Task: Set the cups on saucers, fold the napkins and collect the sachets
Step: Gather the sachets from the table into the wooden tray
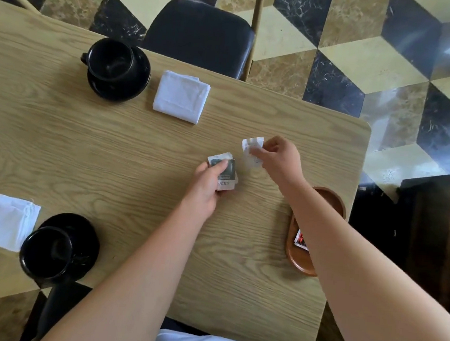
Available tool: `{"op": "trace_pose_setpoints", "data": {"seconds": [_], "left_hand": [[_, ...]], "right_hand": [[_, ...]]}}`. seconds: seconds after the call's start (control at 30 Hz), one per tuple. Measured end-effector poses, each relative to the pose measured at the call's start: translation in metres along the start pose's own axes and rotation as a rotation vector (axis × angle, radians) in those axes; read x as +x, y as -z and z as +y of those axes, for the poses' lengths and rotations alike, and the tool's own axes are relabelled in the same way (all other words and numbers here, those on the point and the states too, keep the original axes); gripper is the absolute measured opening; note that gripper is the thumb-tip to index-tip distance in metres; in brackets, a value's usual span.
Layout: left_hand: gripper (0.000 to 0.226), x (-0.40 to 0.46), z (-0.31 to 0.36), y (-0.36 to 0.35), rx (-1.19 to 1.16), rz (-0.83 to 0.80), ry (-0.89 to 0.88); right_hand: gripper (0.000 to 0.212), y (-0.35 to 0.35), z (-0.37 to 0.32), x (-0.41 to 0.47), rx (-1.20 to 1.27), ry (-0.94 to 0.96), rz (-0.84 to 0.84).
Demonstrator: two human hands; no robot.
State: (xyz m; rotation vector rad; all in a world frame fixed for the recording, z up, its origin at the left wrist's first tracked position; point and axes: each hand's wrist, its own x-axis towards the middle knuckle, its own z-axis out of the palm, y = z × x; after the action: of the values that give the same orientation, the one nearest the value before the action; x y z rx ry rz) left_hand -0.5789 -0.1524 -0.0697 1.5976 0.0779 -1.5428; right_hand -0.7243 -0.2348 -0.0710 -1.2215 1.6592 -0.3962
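We are collecting the sachets now, and both hands are busy with it. Our left hand [208, 185] is pinching a grey-and-white sachet [225, 173] between thumb and fingers, low over the middle of the desk [116, 146]; whether its lower edge is touching the wood we cannot tell. Our right hand [279, 155] is curling its grip round a white sachet [252, 151], holding it just above the desk and just beside the other one.

The wooden tray [296, 262] is lying at the right edge of the desk, partly hidden under our right forearm, and one red-and-white sachet [301, 239] is already lying in it (so that is probably where these two belong). To do this well, we are judging that the right hand should go first, drawing back toward the tray and letting its sachet down flat beside the one there. The left hand would then be crossing over, and it should be keeping low and clear of the right arm.

The sachets look light and crinkly, so a firm pinch near an edge is likely serving better than a squeeze in the middle, which could burst them.

Both black cups, the far cup [111, 59] and the near cup [45, 252], are already sitting on saucers, and the far napkin [181, 97] and near napkin [7, 221] are lying folded.
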Motion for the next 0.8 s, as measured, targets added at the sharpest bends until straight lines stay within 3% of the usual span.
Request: {"op": "trace_pose_setpoints", "data": {"seconds": [0.1,0.2,0.43,0.6,0.8], "left_hand": [[0.008,-0.01,-0.01,-0.01,0.019,-0.008,0.011],[0.017,-0.022,-0.026,-0.028,0.078,-0.034,0.017],[0.022,-0.059,-0.071,-0.077,0.121,-0.142,0.032],[0.033,-0.081,-0.095,-0.103,0.103,-0.213,0.011],[0.008,-0.085,-0.11,-0.115,0.353,-0.193,-0.063]], "right_hand": [[0.033,0.026,0.016,-0.038,0.358,-0.136,-0.026],[0.034,0.039,0.032,-0.073,0.424,-0.156,-0.139],[0.036,0.065,0.064,-0.11,0.241,-0.155,-0.067],[0.021,0.094,0.086,-0.121,0.136,-0.138,-0.049],[0.023,0.126,0.113,-0.128,0.311,-0.221,-0.065]]}}
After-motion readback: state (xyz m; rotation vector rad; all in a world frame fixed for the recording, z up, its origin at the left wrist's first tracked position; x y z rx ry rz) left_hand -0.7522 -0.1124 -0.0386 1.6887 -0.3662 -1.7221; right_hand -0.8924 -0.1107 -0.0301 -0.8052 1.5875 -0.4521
